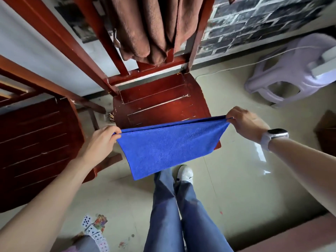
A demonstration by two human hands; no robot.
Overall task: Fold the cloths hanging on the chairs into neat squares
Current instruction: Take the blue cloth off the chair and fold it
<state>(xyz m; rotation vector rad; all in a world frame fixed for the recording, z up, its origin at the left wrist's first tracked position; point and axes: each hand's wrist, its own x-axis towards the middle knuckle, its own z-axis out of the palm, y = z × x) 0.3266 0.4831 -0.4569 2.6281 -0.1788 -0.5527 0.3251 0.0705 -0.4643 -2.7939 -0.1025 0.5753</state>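
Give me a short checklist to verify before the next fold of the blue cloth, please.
1. Left hand pinches one top corner: ok.
2. Right hand pinches the other top corner: ok.
3. Top edge of the blue cloth is taut, two layers showing: ok.
4. Bottom edges line up: cannot tell.
5. Chair seat behind the cloth is free for laying it down: ok.
6. Brown cloth on the chair back is folded: not ok.
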